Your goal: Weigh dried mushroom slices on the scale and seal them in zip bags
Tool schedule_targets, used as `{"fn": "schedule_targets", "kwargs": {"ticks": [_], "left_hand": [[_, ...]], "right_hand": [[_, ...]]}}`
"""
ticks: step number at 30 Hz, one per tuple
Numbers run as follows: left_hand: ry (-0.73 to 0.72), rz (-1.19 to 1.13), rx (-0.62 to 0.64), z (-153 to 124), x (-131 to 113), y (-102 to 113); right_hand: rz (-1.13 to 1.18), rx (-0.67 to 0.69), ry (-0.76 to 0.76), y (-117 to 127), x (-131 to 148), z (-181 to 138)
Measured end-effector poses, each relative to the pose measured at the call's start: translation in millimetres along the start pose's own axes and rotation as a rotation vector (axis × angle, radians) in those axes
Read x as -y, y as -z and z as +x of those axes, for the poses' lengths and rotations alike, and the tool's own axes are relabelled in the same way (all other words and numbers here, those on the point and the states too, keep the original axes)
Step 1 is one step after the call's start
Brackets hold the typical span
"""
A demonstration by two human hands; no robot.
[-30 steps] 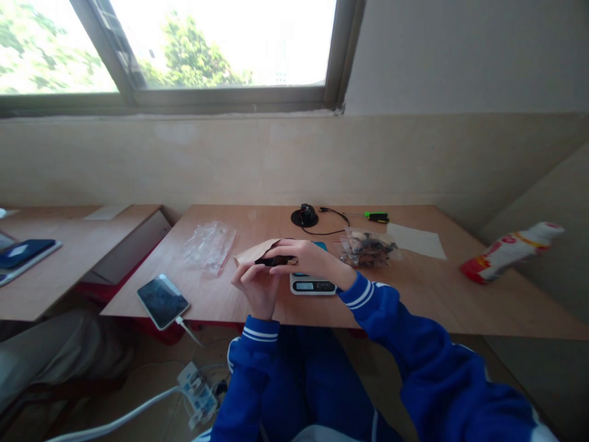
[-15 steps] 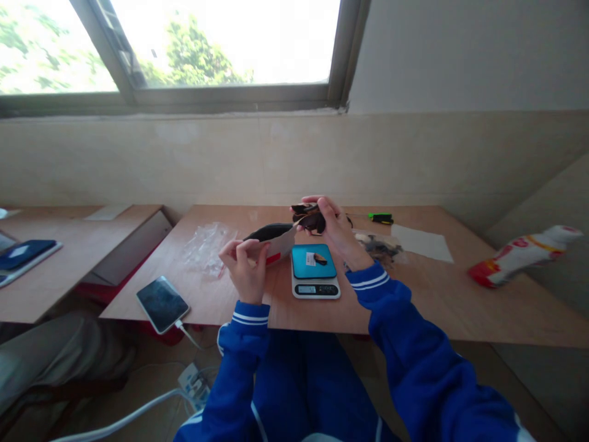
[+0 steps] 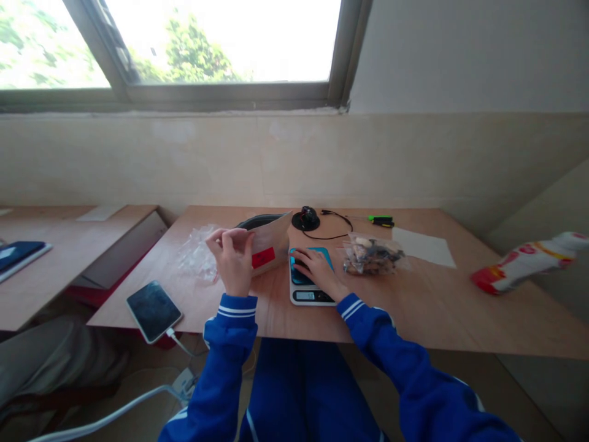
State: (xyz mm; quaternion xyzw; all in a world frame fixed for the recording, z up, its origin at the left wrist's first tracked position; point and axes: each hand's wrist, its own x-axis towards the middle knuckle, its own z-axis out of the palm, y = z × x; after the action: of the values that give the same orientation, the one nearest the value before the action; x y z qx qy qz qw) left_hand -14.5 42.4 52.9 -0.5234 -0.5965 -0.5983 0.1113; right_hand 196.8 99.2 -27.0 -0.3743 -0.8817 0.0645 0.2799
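- Brown paper pouch [image 3: 270, 244] stands on the table [image 3: 442, 307] just left of the scale [image 3: 311, 288], its near corner close beside the scale's edge.
- Left hand [image 3: 232, 261] grips the pouch's end farthest from the scale: the fingers [image 3: 230, 238] curl over the top edge and pinch it, and the rest of the pouch reaches out from them toward the scale.
- Right hand [image 3: 316, 270] lies palm down on the scale's blue platform, fingers stretched forward and close together, clear of the pouch.
- The pouch's long axis runs across the table, rising slightly away from the person at the scale end; its dark mouth gapes upward, and the face with the red label [image 3: 262, 258] is turned to the person.
- Whatever sits under the right palm is hidden, as is most of the platform; the scale's display is too small to read.
- The pouch's inside shows only as shadow, and the left hand covers its far end.
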Motion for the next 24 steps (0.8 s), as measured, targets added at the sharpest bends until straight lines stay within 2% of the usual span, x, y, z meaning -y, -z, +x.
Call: {"fn": "schedule_targets", "kwargs": {"ticks": [3, 10, 19, 24], "left_hand": [[-0.010, -0.016, 0.004, 0, 1, 1], [-0.011, -0.017, 0.010, -3, 0, 3], [-0.019, -0.016, 0.018, -5, 0, 6], [-0.041, -0.022, 0.023, -8, -1, 7]], "right_hand": [[-0.030, 0.023, -0.007, -4, 1, 0], [0.081, 0.019, -0.067, 2, 1, -11], [0.369, -0.199, -0.166, 1, -9, -8], [0.572, -0.325, -0.293, 0, -19, -9]]}}
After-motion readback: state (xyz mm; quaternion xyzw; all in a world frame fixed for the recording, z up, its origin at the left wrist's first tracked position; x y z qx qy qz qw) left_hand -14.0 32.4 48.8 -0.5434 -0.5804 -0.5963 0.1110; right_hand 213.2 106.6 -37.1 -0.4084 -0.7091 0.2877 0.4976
